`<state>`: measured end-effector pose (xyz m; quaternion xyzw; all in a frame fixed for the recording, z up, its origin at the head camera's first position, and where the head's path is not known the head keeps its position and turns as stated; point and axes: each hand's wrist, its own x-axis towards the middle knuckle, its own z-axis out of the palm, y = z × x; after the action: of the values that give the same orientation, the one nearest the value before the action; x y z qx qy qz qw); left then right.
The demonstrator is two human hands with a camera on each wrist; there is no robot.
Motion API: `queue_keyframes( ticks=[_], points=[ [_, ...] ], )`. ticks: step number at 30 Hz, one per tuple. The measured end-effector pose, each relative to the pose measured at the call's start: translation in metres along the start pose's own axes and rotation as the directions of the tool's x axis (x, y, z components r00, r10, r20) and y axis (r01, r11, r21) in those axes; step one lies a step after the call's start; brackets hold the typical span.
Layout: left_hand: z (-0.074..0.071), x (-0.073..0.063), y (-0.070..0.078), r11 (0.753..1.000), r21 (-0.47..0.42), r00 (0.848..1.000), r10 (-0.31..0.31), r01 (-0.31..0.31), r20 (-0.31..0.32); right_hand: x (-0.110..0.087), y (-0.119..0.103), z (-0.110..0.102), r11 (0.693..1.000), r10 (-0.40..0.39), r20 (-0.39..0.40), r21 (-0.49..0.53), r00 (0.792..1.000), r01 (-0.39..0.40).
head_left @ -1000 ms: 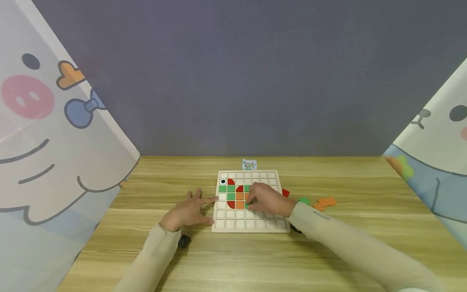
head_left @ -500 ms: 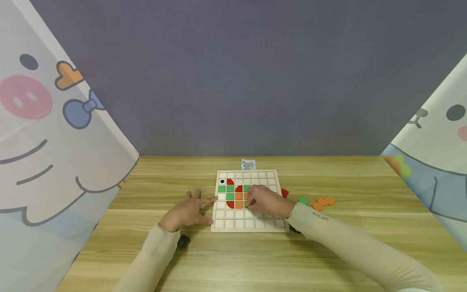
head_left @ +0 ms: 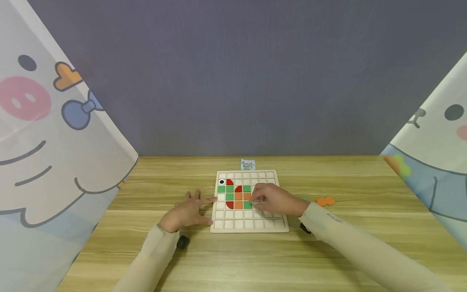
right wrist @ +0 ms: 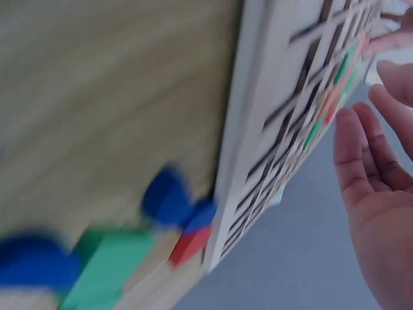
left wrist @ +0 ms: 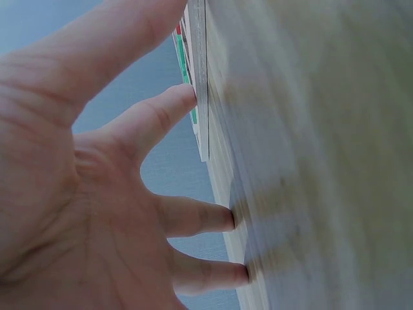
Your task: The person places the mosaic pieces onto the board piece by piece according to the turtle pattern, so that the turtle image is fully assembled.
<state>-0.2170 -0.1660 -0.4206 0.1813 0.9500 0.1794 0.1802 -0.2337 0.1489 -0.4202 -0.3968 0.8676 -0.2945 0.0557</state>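
Note:
A wooden grid board [head_left: 222,224] lies on the table with red, green and orange tiles in its cells. One white tile with a black dot [head_left: 221,182] sits at its upper left. My left hand [head_left: 187,213] is spread on the table, its index finger and thumb touching the board's left edge. My right hand [head_left: 275,198] is over the board's right half, fingers loosely bent beside a green tile [head_left: 247,205] and an orange tile [head_left: 247,196]. In the right wrist view, nothing shows between the thumb and fingers of the right hand [right wrist: 381,187].
Loose orange tiles [head_left: 325,201] lie right of the board. The right wrist view also shows a green piece [right wrist: 110,261], a red piece [right wrist: 190,245] and several blue pieces [right wrist: 166,196] beside the board's edge. A small picture card [head_left: 248,164] lies behind the board.
My right hand has drawn back to the right from the orange and green tiles, uncovering them in their cells, and its fingers have loosened. The left hand stays at the board's edge.

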Motion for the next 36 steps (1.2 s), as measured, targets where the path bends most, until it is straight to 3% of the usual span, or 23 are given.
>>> queue_keyframes(
  ticks=[6,16,22,36],
  points=[
    [0.000,0.001,0.000,1.000,0.012,1.000,0.001,-0.001,0.005,-0.022,0.012,-0.024,0.998,0.060,-0.090,-0.028,0.994,-0.062],
    [0.000,0.000,-0.001,1.000,0.005,1.000,-0.002,0.002,0.004,-0.058,0.034,-0.046,0.972,0.235,-0.115,-0.004,0.965,-0.237],
    [0.000,0.000,0.000,1.000,0.013,1.000,0.001,-0.001,0.002,-0.073,0.043,-0.052,0.968,0.235,-0.165,-0.052,0.958,-0.246],
    [0.001,0.001,0.000,1.000,0.009,1.000,0.004,-0.004,-0.007,-0.084,0.057,-0.043,0.965,0.239,-0.128,-0.078,0.963,-0.250]
  ],
)
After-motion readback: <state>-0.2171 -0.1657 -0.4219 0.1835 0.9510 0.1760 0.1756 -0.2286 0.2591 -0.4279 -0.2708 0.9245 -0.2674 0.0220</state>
